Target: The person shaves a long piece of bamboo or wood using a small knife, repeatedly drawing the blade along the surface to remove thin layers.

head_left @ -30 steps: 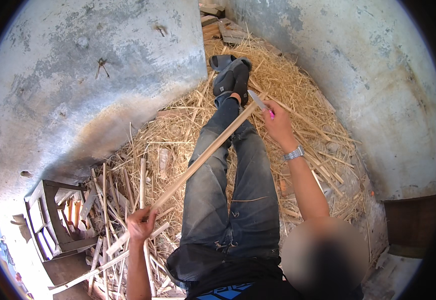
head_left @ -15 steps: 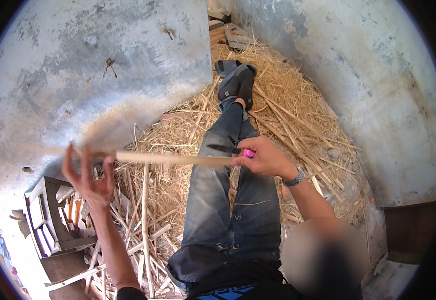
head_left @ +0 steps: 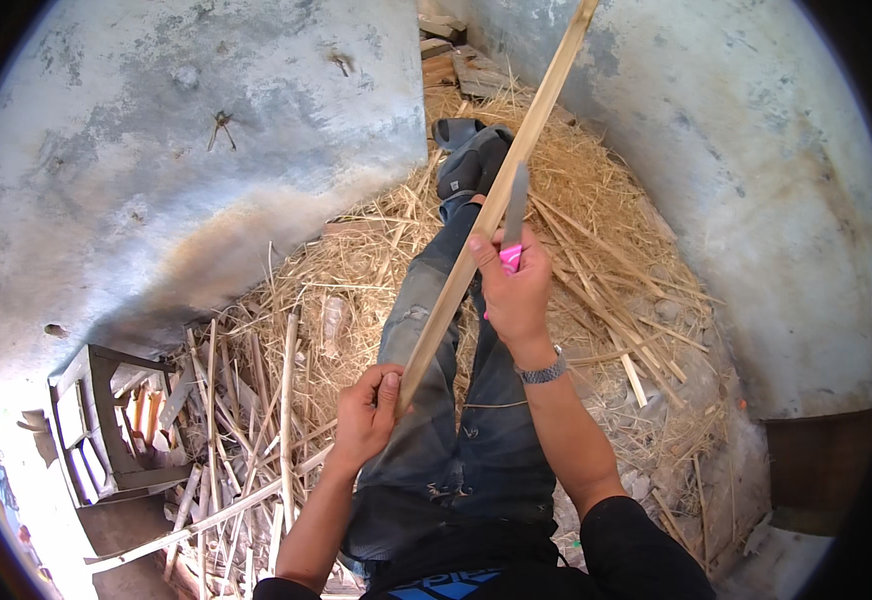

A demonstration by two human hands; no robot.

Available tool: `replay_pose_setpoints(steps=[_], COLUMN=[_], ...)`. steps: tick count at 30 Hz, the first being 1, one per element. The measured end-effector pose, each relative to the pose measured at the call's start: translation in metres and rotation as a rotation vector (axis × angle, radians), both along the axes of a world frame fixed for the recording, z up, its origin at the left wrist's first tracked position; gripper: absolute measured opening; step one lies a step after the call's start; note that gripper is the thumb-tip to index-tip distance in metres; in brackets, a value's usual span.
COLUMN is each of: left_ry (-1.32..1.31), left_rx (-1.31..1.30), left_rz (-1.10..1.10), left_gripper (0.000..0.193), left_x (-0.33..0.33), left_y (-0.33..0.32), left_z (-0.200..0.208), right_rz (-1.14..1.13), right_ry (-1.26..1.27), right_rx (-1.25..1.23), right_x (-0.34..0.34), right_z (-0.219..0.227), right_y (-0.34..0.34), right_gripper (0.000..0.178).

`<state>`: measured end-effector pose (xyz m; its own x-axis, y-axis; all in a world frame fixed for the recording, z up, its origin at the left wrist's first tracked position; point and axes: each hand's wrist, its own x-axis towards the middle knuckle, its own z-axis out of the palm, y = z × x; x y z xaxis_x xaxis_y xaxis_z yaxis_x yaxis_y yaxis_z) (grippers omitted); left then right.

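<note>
Our left hand (head_left: pixel 368 415) pinches the lower end of a long wooden strip (head_left: pixel 446 310), which slants up across our jeans (head_left: pixel 416 350). Our right hand (head_left: pixel 516 295) closes around a pink-handled knife (head_left: pixel 517 205), thumb against the strip; whether the blade touches the wood, we cannot tell.

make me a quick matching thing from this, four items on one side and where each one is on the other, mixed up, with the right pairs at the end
Column one
1. long, flat, pale wooden strip
2. pink-handled knife with a grey blade
3. silver-grey link-band wristwatch
4. dark, box-like open frame

Column two
A. on the right wrist
B. at the picture's left, beside loose pale sticks
C. gripped near its lower end by the left hand
D. held in the right hand, blade pointing away from the body

Pairs: 1-C, 2-D, 3-A, 4-B
</note>
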<state>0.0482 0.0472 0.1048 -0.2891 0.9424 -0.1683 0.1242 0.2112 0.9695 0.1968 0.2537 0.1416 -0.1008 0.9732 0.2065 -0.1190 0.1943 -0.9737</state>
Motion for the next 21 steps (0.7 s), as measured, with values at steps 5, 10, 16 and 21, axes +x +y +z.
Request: replay_pose_setpoints(steps=[5,10,16,21], left_ry=[0.027,-0.082,0.242,0.293], left_rx=[-0.011,-0.167,-0.049,-0.097], left_rz=[-0.043,-0.221,-0.023,0.001], left_gripper=[0.030,0.027,0.024,0.023], left_x=[-0.025,-0.024,-0.017,-0.013], left_y=[-0.023,-0.028,0.005,0.028], left_z=[-0.019,-0.025,-0.041,-0.049], right_rz=[-0.050,-0.057,0.201,0.401], right_ry=[-0.079,-0.252,-0.428,-0.689], right_rx=[0.023,0.034,-0.108,0.033], right_x=[-0.006,0.002,0.011,0.033], right_z=[-0.039,-0.053,-0.065,-0.068], right_y=[-0.001,0.000,-0.013,-0.059], right_gripper=[0.024,0.025,0.032,0.027])
